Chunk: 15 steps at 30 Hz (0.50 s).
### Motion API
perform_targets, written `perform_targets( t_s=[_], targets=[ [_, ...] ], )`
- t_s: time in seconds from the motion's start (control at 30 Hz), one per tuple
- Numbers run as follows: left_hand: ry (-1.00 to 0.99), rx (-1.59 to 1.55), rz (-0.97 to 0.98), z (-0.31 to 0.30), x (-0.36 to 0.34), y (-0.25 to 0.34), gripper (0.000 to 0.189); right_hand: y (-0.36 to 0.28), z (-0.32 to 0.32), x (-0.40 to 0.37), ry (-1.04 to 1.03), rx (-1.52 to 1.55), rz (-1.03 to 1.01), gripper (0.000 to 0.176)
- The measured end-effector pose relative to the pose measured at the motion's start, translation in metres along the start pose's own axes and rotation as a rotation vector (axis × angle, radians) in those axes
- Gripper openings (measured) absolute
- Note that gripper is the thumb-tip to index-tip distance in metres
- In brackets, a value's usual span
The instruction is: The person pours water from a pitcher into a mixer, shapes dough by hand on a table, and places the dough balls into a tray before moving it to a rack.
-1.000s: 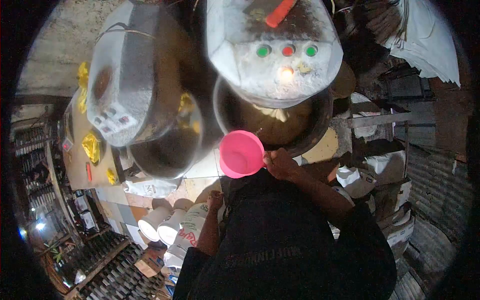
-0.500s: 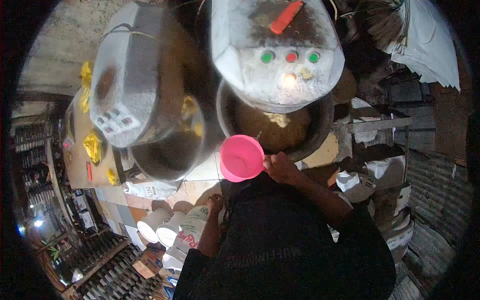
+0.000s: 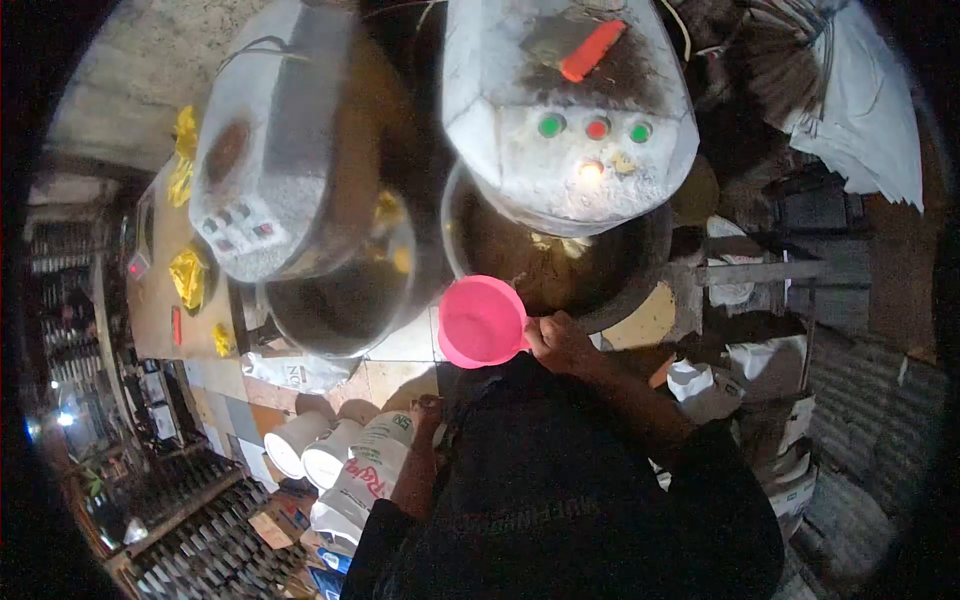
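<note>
My right hand (image 3: 560, 342) grips the handle of a pink plastic dipper (image 3: 482, 322), whose inside faces me and shows no clear contents. The dipper is at the near edge of a large metal bowl (image 3: 652, 262) under a white mixer head (image 3: 570, 110). Brownish, partly shadowed material (image 3: 535, 268) lies in that bowl. My left hand (image 3: 428, 410) hangs low beside a white printed sack (image 3: 385, 440); its fingers look curled, and what they hold, if anything, is too small to name.
A second mixer (image 3: 265, 150) stands over another metal bowl (image 3: 335, 310) on the left. Beyond it is a tabletop (image 3: 150, 310) with yellow plastic bags (image 3: 188, 277). White buckets (image 3: 300, 440) stand on the tiled floor at lower left. Sacks and boxes crowd the right side.
The view has shifted slightly, so the mixers appear a little lower and further right. The dipper remains in my right hand at nearly the same place. The material in the bowl looks darker.
</note>
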<state>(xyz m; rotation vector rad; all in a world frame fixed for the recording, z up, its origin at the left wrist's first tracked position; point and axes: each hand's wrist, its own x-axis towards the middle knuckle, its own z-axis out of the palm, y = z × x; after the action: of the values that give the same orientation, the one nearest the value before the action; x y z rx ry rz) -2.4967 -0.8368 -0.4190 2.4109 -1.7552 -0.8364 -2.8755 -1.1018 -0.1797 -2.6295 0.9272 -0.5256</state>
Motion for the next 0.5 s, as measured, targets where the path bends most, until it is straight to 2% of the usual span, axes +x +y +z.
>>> perform_targets(
  t_s=[0.03,0.07,0.13,0.17,0.2,0.27,0.3,0.33,0.37,0.47,0.5],
  targets=[
    [-0.027,0.06,0.02,0.011,-0.002,-0.01,0.016,0.0,0.002,0.0,0.096,-0.065,-0.046,0.014],
    [-0.012,0.05,0.004,0.004,-0.004,-0.007,0.016,0.0,0.0,0.004,0.092,-0.063,-0.07,0.014],
    [-0.033,-0.09,0.143,-0.021,-0.004,0.007,0.017,0.0,-0.009,0.012,0.2,0.167,0.003,0.013],
    [0.113,-0.336,-0.167,-0.013,0.001,0.006,0.019,-0.001,-0.019,0.019,0.196,0.168,-0.026,0.013],
    [0.137,-0.352,-0.18,-0.02,0.002,0.011,0.019,-0.005,-0.035,0.027,0.262,0.058,-0.084,0.014],
    [0.195,-0.102,-0.077,-0.04,-0.001,0.013,0.02,-0.015,-0.069,0.053,0.328,-0.053,-0.186,0.017],
    [0.102,0.069,-0.007,-0.028,0.002,-0.009,0.019,-0.022,-0.088,0.071,0.07,0.178,0.126,0.022],
    [0.135,0.05,-0.031,-0.028,0.0,-0.01,0.019,-0.029,-0.104,0.088,-0.2,0.392,0.438,0.028],
    [0.127,-0.013,-0.086,-0.036,-0.006,-0.006,0.021,-0.033,-0.116,0.102,-0.219,0.422,0.445,0.036],
    [0.099,-0.201,-0.225,-0.075,-0.028,0.0,0.028,-0.041,-0.135,0.139,-0.023,0.288,0.306,0.041],
    [0.091,-0.268,-0.262,-0.076,-0.028,-0.007,0.03,-0.045,-0.145,0.152,-0.056,0.289,0.328,0.043]
  ],
)
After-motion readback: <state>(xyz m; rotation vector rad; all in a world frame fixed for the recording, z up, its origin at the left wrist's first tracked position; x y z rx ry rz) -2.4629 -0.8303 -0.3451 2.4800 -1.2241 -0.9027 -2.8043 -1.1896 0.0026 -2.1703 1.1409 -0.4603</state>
